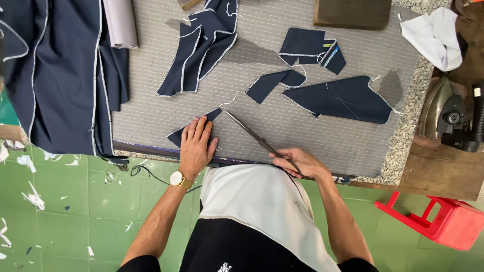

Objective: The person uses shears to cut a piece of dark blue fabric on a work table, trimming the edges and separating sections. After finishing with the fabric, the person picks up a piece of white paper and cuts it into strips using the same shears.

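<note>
A grey, ribbed cloth covers the desk (282, 126), with a speckled stone edge at the right. Near the lower middle of the frame lies a small navy patch (182, 134), pointed, flat, edged in white stitching. The left hand (195, 146) presses on it, fingers (200, 130) spread flat and holding nothing. The right hand (297, 162) is closed round the handles of long metal scissors (252, 135), blades shut, pointing up-left.

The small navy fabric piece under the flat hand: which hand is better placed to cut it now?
The right hand, probably. It already holds the scissors, whose tips point toward the small navy piece. The left hand lies flat on that piece, pinning it to the grey padded table.
</note>
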